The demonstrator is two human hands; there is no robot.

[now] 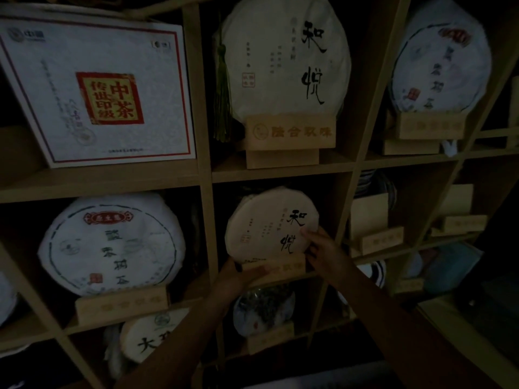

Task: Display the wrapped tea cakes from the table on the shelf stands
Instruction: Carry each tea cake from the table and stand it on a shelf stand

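Where the wooden shelf [280,175] was divided into compartments, each held its own display. At the upper left stood a white gift box [95,88] with a red and gold seal. Below it, a white-wrapped tea cake [112,244] rested upright on a wooden stand [120,306]. In the upper middle compartment a large cream tea cake [283,57] with black calligraphy stood on a lettered stand [290,131], a green tassel [223,94] hanging at its left edge. In the middle compartment below, the wrapped tea cake [269,224] stood upright, tilted slightly, its lower edge in the small wooden stand [273,269]. The left hand [241,276] lay at the cake's lower left, fingers straight along the stand's front. The right hand [323,254] touched the cake's right edge, fingers curled loosely against the wrapper. At the upper right, another white tea cake [441,57] sat on its stand [431,126].
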